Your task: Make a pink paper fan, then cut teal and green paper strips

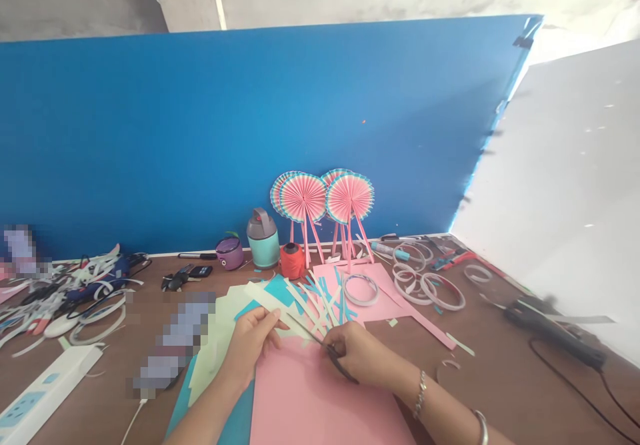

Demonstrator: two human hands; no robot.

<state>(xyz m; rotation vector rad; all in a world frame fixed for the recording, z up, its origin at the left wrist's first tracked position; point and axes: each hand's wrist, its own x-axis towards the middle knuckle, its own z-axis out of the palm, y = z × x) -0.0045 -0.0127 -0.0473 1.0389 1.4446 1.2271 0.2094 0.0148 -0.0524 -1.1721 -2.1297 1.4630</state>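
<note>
My left hand (253, 342) pinches the top edge of a pink paper sheet (310, 405) that lies on the brown table in front of me. Fingers are pressed together on the paper. My right hand (357, 355) is closed round the handles of dark scissors (320, 343), whose thin blades point left toward the left hand along the sheet's top edge. Pale green paper (220, 335) and teal paper (235, 425) lie under the pink sheet. Cut pink, blue and cream strips (320, 302) fan out just beyond my hands.
Pink pleated paper fans (325, 198) lean on the blue backboard (250, 132). Near them stand a red thread spool (292, 260), a grey-lidded teal cup (263, 238) and a purple pot (229, 253). Tape rolls (425, 278) lie right, a glue gun (550, 328) far right, a power strip (45, 392) left.
</note>
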